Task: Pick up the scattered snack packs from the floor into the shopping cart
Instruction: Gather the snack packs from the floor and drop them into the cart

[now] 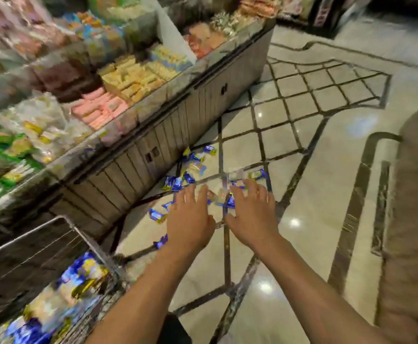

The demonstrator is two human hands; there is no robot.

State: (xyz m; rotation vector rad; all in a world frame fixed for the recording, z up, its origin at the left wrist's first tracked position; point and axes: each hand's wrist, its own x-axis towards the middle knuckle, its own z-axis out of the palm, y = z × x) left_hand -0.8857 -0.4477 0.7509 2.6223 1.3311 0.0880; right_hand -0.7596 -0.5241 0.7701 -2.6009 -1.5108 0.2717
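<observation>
Several small blue and gold snack packs (190, 167) lie scattered on the tiled floor beside the base of a display counter. My left hand (190, 214) and my right hand (250, 209) both reach out over the packs, palms down, fingers spread and holding nothing. A few packs (228, 199) show between the two hands, and others lie to the left of my left hand. The wire shopping cart (61, 220) stands at the lower left, with several of the same packs inside it (78, 276). The view is motion-blurred.
A long display counter (168, 130) filled with bagged snacks runs along the left, its panelled base right behind the packs. A blurred beige shape (416, 219) fills the right edge. Glossy tiled floor (314, 170) stretches to the right of the hands.
</observation>
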